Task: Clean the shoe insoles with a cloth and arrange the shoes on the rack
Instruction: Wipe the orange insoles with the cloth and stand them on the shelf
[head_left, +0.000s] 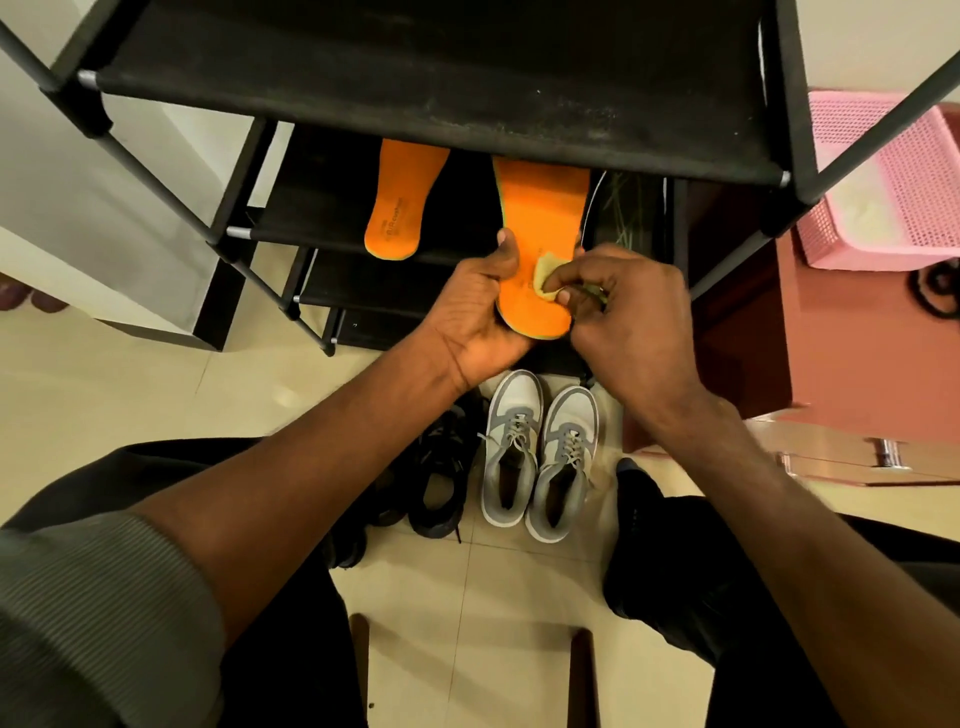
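Cleaning is in progress; arranging has not begun. The left hand (480, 306) grasps an orange insole (537, 244) by its edge near the heel end, thumb curled over the upper face, holding it in front of the black shoe rack (441, 98) with its toe end reaching under the top shelf. The right hand (631, 317) pinches a small pale yellow cloth (548, 273) between fingertips and thumb and presses it onto the insole's heel half. A second orange insole (397, 200) lies on a lower shelf of the rack, well apart from the hands; whether it has been wiped cannot be told. A pair of grey-and-white sneakers (540, 457) stands on the tiled floor directly below the hands, with a dark pair of shoes (441, 467) just beside them on the left. Judged outstanding: finishing this insole, refitting both insoles, and placing both pairs on the rack.
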